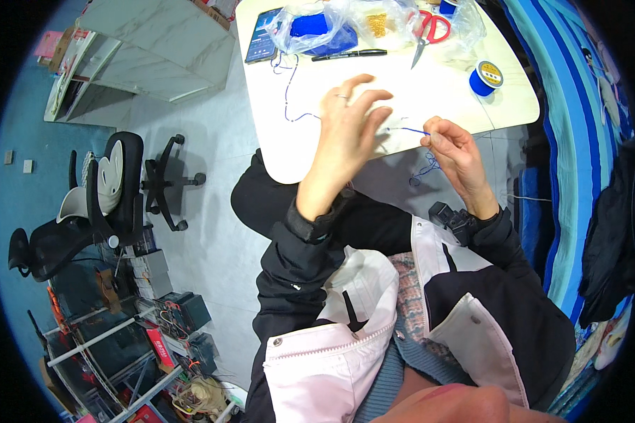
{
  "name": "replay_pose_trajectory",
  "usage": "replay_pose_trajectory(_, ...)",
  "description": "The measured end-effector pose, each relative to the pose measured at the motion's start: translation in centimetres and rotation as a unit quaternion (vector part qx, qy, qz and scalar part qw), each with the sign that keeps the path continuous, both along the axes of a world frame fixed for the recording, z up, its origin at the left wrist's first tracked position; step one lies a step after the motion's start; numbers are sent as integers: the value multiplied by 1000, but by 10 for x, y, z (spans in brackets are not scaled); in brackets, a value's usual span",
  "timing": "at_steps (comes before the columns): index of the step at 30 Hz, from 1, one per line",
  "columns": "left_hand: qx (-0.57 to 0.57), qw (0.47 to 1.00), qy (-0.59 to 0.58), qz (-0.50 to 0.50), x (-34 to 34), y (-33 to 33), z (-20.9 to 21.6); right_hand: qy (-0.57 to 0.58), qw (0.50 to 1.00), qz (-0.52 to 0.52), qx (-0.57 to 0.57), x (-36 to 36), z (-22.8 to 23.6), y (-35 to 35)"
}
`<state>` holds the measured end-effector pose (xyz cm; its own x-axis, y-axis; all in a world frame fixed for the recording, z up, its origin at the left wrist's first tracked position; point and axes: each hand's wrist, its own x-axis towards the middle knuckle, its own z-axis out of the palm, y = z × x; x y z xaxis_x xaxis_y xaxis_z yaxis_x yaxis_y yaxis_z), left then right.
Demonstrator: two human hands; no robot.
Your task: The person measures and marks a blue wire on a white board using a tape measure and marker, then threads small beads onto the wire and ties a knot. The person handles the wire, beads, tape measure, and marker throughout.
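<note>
My right hand [455, 149] is closed in a pinch on a thin blue cord [410, 130] near the table's front edge. A loose tangle of the cord [425, 169] hangs below that hand, past the edge. My left hand [351, 127], with a ring on one finger, hovers over the tabletop; its fingers are apart and curved. Another stretch of cord, dotted with small pale bits [287, 99], runs from the plastic bag down to behind the left hand. Whether the two stretches join there is hidden.
On the white table [282, 151] lie a phone [263, 35], a black pen [349, 54], red-handled scissors [430, 32], a clear bag with blue material [310, 27], gold beads [377, 25] and a blue thread spool [485, 77]. A black office chair [123, 190] stands left.
</note>
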<state>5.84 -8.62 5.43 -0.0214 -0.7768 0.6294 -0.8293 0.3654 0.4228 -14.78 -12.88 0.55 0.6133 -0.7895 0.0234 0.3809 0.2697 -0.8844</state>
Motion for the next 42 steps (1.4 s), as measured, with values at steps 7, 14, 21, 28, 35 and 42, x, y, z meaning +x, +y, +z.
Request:
replay_pose_trajectory(7, 190, 944, 242, -119, -30, 5, -17, 125, 989, -25, -71, 6, 8, 3)
replay_pose_trajectory(14, 103, 963, 227, -100, -27, 9, -17, 157, 984, -27, -74, 7, 13, 7)
replay_pose_trajectory(21, 65, 972, 215, -72, -21, 11, -14, 198, 973, -2, -114, 2, 35, 1)
replay_pose_trajectory(28, 177, 878, 425, -132, -24, 15, -19, 210, 967, 78, -120, -9, 70, -19)
replay_pose_trajectory(35, 222, 801, 530, -168, -16, 21, -9, 180, 978, 75, -68, 0, 78, -18)
replay_pose_trajectory(42, 162, 825, 518, -157, -21, 20, -15, 219, 965, 73, -121, 4, 83, -16)
